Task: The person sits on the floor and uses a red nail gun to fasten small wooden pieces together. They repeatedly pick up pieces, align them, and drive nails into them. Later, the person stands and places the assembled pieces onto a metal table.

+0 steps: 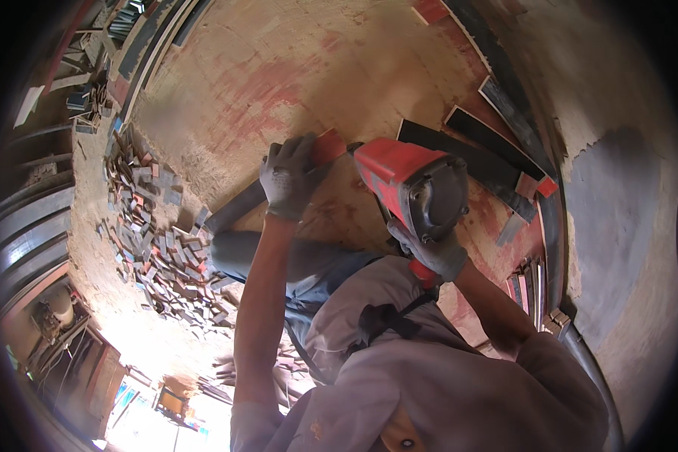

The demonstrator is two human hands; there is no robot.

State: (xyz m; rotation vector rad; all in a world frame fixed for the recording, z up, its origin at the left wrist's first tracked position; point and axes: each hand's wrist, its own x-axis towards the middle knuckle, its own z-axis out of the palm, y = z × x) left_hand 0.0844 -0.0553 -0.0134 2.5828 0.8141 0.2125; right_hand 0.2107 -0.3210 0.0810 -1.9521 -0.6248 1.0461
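Red block, its near end under the left hand, whose bent fingers close over it. To the right, a red power tool noses up just beside it, the right hand wrapped round its handle. Likely lining up; next calls for steady alignment, left fingers clear.

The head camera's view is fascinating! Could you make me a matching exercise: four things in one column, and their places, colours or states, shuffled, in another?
Things:
1. Power tool
2. Left hand
3. Small offcuts
4. Black strips

Descriptions:
A. Scattered in a jumbled heap at the person's left
B. Lying just to the right of the picture's middle, long and dark
C. Mostly red, held in the right hand
D. Gloved in grey, fingers at a small red block

Pairs: 1-C, 2-D, 3-A, 4-B
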